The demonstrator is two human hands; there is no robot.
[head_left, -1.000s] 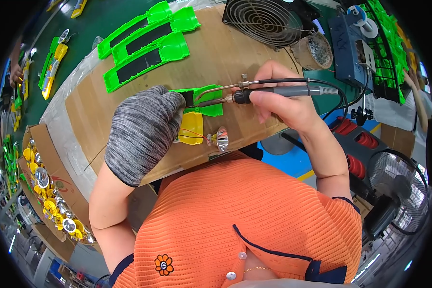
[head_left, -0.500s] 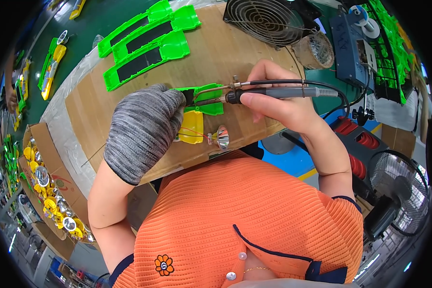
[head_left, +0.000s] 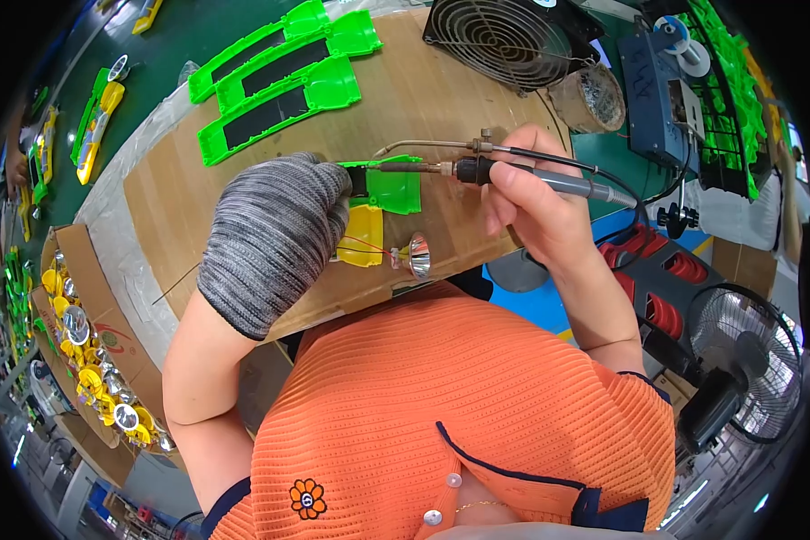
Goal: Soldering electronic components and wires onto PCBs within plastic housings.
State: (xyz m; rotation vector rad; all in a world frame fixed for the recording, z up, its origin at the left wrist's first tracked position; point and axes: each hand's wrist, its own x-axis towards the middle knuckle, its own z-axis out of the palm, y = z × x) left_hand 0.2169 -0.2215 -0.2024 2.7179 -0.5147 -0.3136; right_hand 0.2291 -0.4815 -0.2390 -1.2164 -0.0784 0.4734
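Note:
My left hand, in a grey knitted glove, is closed over the left part of a green plastic casing. Its fingertips are mostly hidden, and so is whatever else they pinch. My right hand grips a soldering iron with a thin metal feed tube clamped along it. The iron's tip points left, over the casing's upper edge close to the glove; I cannot tell whether it touches. Below the casing lies a yellow plastic part, with red wires running to a silver lamp reflector.
Several green casings with black panels lie at the far left of the cardboard. A square fan, a round pot and a blue solder station stand far right. A box of yellow parts and reflectors sits left.
My right hand has drawn the iron to the right, and its tip has come up toward the casing's upper edge. The feed tube has swung above the iron. My left hand has barely moved.

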